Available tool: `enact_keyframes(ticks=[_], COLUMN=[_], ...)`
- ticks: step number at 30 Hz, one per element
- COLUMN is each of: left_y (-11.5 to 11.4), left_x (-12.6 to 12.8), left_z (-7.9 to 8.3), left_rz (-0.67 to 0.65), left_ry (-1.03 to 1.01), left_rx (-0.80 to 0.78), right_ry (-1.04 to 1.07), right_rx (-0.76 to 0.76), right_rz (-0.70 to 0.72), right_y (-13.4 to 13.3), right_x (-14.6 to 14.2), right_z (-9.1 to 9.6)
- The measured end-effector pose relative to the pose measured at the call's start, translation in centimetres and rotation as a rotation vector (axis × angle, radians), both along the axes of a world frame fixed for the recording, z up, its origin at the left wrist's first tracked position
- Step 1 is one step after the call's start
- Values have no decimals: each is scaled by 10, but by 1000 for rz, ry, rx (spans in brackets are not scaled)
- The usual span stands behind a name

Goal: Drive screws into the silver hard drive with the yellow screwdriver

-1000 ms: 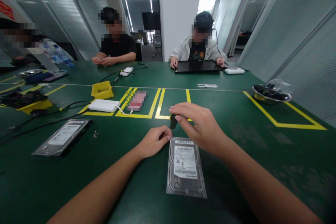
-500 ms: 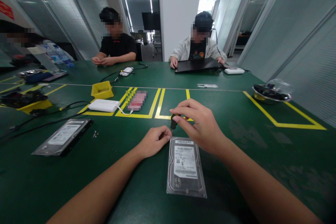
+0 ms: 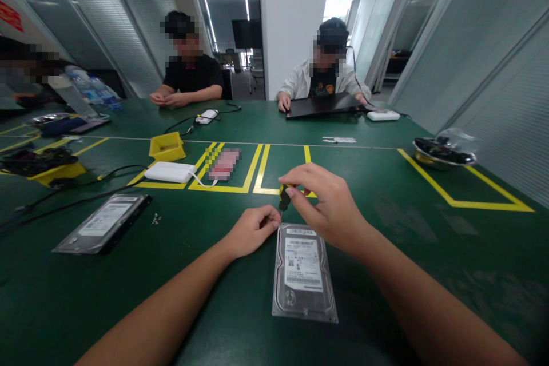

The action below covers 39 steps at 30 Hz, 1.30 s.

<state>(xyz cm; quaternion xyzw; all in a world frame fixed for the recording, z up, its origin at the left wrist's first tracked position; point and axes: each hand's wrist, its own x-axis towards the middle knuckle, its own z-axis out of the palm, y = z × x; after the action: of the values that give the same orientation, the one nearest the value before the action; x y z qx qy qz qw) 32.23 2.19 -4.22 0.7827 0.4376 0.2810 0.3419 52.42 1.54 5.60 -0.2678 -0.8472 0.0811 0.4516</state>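
A silver hard drive (image 3: 303, 266) with a white label lies flat on the green table in front of me. My right hand (image 3: 323, 200) grips a short yellow-and-black screwdriver (image 3: 283, 198) between thumb and fingers. The screwdriver stands nearly upright, its tip at the drive's far left corner. My left hand (image 3: 253, 230) rests on the table beside that corner, thumb and fingertips pinched together near the screwdriver's shaft. Whatever they pinch is too small to make out. To the left lies a second hard drive (image 3: 105, 223), with several tiny screws (image 3: 156, 218) beside it.
Beyond my hands are a white power bank (image 3: 170, 171), a pink blurred phone (image 3: 223, 164) and a yellow bin (image 3: 167, 147). A metal bowl (image 3: 444, 151) of dark parts stands at right. Cables cross the left side. Across the table, one person (image 3: 189, 77) sits; another holds a black panel (image 3: 323, 106).
The screwdriver handle has turned in my right fingers, showing more of its yellow side. My left hand and the hard drive have stayed in place.
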Motion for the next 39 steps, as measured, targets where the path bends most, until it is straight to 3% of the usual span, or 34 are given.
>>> enact_keyframes(ticks=[6,15,21,39], left_y=[0,0,0,0], left_x=[0,1,0,0], left_z=[0,0,1,1], left_rz=[-4,-4,-7,-5], left_ry=[-1,-2,1,-5], left_rx=[15,5,-3,-6], right_ry=[37,8,89,41], right_rx=[17,29,7,-51], right_rz=[-61,-18,-94,26], right_y=[1,1,1,2], right_x=[-2,-2,-4,-2], right_z=[-3,-4,-6,-6])
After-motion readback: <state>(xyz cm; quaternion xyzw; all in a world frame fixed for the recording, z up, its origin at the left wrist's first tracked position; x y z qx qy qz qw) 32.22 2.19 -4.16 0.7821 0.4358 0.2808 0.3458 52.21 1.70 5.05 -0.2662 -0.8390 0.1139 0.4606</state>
